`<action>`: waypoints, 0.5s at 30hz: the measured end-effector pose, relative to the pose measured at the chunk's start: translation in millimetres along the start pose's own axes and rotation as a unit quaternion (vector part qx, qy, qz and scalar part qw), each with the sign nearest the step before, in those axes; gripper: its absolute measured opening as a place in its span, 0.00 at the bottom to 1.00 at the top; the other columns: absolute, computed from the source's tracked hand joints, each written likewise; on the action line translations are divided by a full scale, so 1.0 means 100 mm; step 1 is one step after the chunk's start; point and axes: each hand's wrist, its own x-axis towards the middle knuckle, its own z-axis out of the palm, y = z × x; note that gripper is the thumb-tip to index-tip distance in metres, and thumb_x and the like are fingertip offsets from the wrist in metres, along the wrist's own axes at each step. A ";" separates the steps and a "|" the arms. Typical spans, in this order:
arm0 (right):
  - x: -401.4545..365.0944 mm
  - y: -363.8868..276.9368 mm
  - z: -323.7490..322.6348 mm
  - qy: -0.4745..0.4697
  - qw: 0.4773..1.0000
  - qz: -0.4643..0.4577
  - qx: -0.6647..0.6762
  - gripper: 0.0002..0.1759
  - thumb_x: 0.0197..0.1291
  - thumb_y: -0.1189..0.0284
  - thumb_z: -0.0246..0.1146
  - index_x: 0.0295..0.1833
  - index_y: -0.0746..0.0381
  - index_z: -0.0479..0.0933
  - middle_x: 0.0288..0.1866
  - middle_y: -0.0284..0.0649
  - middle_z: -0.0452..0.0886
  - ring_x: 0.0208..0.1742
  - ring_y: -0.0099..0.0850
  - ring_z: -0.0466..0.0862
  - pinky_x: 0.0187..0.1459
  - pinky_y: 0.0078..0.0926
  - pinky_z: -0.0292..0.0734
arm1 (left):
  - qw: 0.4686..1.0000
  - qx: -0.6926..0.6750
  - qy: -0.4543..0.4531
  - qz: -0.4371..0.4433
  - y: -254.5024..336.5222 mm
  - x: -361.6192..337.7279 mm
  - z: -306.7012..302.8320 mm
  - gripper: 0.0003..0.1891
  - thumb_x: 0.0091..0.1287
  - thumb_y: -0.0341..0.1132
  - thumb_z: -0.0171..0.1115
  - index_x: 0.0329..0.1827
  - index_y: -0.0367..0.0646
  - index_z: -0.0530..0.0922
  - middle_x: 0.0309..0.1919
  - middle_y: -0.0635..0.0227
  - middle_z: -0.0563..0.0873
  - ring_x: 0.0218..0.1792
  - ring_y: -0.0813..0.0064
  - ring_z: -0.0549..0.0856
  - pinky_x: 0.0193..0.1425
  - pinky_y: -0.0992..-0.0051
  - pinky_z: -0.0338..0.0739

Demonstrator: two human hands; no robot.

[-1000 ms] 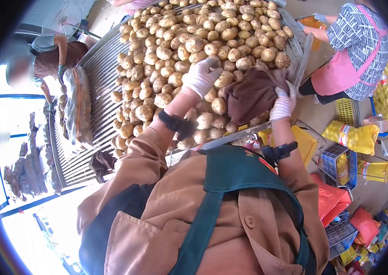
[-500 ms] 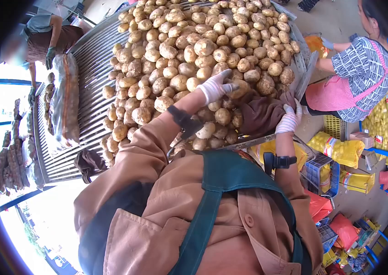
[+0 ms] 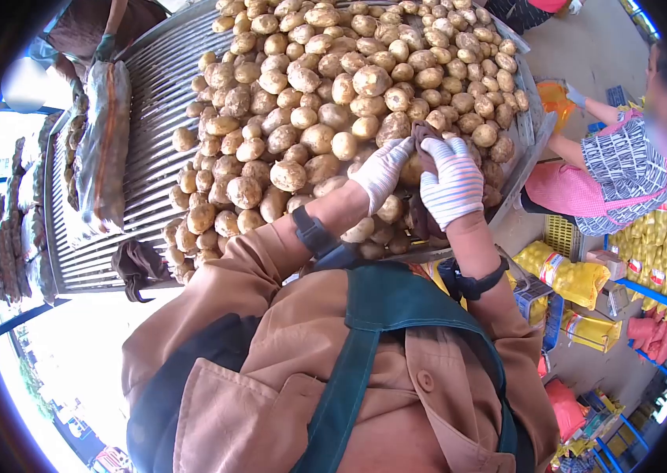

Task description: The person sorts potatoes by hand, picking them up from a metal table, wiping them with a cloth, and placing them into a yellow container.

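Observation:
A heap of brown potatoes [image 3: 289,176] covers much of the slatted rack in front of me. Above its near right part, both my hands, in striped white gloves, meet at a dark brown cloth [image 3: 425,135]. My right hand [image 3: 453,180] is closed on the cloth from the right, fingers pointing away from me. From the left, my left hand [image 3: 383,170] pinches the cloth's edge with its fingertips. More of the cloth hangs below, between my wrists. A potato [image 3: 411,169] shows between the hands, partly hidden by them.
A filled clear sack [image 3: 103,146] lies on the slatted rack [image 3: 161,87] at left, beside a person's gloved hand. Another dark cloth [image 3: 141,270] lies on the near edge. At right, a person in a pink apron holds an orange bag [image 3: 555,102]. Yellow sacks [image 3: 558,272] lie below.
My left hand has come off a potato and onto the cloth. My right hand has moved left and farther from me, drawing the cloth up over the potatoes.

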 end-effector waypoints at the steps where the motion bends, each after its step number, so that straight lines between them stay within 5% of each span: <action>1: 0.01 -0.06 0.00 -0.004 0.999 -0.034 -0.013 0.23 0.47 0.74 0.66 0.53 0.58 0.79 0.47 0.49 0.77 0.46 0.50 0.81 0.48 0.45 0.80 | 0.998 -0.062 0.020 0.000 -0.03 0.02 0.02 0.26 0.79 0.50 0.48 0.68 0.37 0.73 0.61 0.56 0.81 0.64 0.63 0.78 0.70 0.69 0.70; 4: -0.02 -0.29 0.00 -0.049 0.993 -0.094 -0.061 0.22 0.46 0.72 0.66 0.52 0.56 0.82 0.49 0.49 0.78 0.44 0.51 0.82 0.47 0.44 0.81 | 0.929 -0.337 -0.153 -0.016 0.24 -0.02 0.08 0.27 0.80 0.50 0.46 0.67 0.34 0.73 0.61 0.56 0.81 0.62 0.64 0.79 0.69 0.69 0.71; 5: -0.10 -0.30 0.09 -0.032 0.991 -0.120 -0.050 0.21 0.46 0.72 0.66 0.51 0.56 0.82 0.48 0.48 0.78 0.44 0.51 0.82 0.46 0.44 0.82 | 0.887 -0.423 -0.152 -0.104 0.43 -0.10 0.10 0.27 0.80 0.50 0.43 0.64 0.33 0.75 0.59 0.54 0.82 0.60 0.61 0.81 0.69 0.68 0.72; 8: -0.19 -0.21 0.18 -0.001 0.993 -0.117 0.004 0.18 0.46 0.74 0.67 0.47 0.55 0.83 0.46 0.47 0.78 0.43 0.50 0.82 0.45 0.43 0.81 | 0.893 -0.393 -0.186 -0.116 0.43 -0.06 -0.04 0.30 0.78 0.56 0.47 0.64 0.34 0.74 0.60 0.53 0.81 0.63 0.59 0.80 0.71 0.60 0.72; 11: -0.20 0.01 0.24 0.026 0.997 -0.066 0.027 0.18 0.46 0.78 0.67 0.47 0.56 0.82 0.44 0.48 0.79 0.44 0.53 0.82 0.48 0.44 0.80 | 0.916 -0.372 0.045 -0.141 0.73 -0.22 -0.01 0.23 0.78 0.44 0.53 0.66 0.34 0.70 0.62 0.58 0.80 0.62 0.70 0.79 0.67 0.72 0.71; 13: -0.15 0.24 0.27 -0.014 0.997 0.036 0.064 0.19 0.47 0.78 0.65 0.49 0.58 0.82 0.47 0.50 0.79 0.48 0.52 0.81 0.52 0.42 0.79 | 0.975 -0.179 0.102 -0.085 0.98 -0.39 0.15 0.27 0.76 0.48 0.54 0.68 0.36 0.69 0.62 0.58 0.80 0.64 0.69 0.78 0.69 0.70 0.70; 15: -0.10 0.39 0.34 0.047 0.986 0.069 0.143 0.21 0.46 0.81 0.64 0.51 0.62 0.80 0.48 0.50 0.79 0.51 0.50 0.81 0.55 0.39 0.79 | 0.985 -0.152 0.061 -0.055 0.89 -0.38 0.14 0.34 0.74 0.57 0.53 0.72 0.38 0.65 0.65 0.57 0.78 0.68 0.67 0.74 0.73 0.67 0.66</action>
